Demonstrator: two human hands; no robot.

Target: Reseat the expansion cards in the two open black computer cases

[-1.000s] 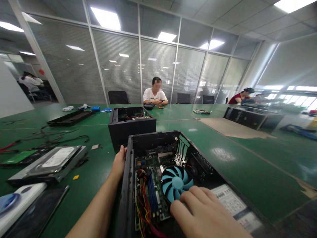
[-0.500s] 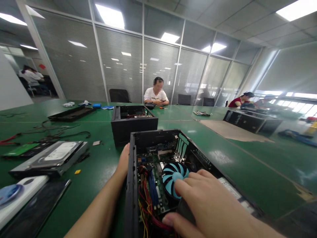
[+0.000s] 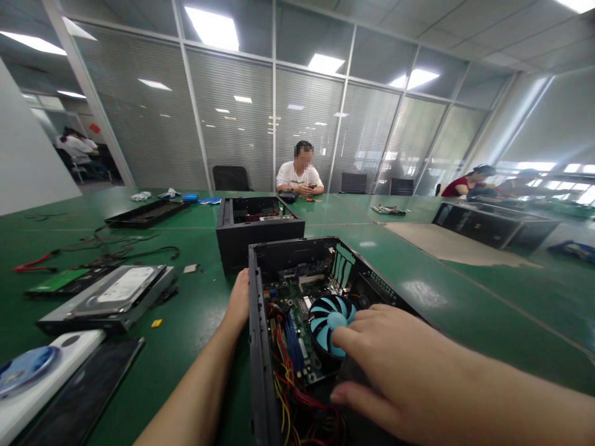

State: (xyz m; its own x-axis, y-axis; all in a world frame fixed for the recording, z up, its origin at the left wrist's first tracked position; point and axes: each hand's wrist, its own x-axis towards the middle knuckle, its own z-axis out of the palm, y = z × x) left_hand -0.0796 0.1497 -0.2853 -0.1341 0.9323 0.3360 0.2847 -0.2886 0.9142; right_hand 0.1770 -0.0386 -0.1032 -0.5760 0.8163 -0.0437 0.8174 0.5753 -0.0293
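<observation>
An opened black computer case (image 3: 255, 347) lies in front of me, its inside facing up. On its motherboard sits a round fan with turquoise blades (image 3: 335, 321), with red and yellow cables (image 3: 290, 387) nearer me. My left hand (image 3: 238, 303) is against the outer left wall of the case, its fingers mostly hidden. Over the case, just right of the fan, my right hand (image 3: 385, 365) is closed with thumb and fingers around a dark part inside. I cannot make out what that part is.
A second black case (image 3: 260, 238) stands behind. To the left lie a hard drive (image 3: 114, 294) on a metal tray, a green board (image 3: 60, 282), cables (image 3: 116, 244) and a small yellow piece (image 3: 157, 323). A person (image 3: 301, 176) sits across the green table (image 3: 195, 347).
The scene has shifted slightly right in view. My right forearm has swung to lie more sideways, while the hand stays closed beside the fan. My left hand remains at the case wall.
</observation>
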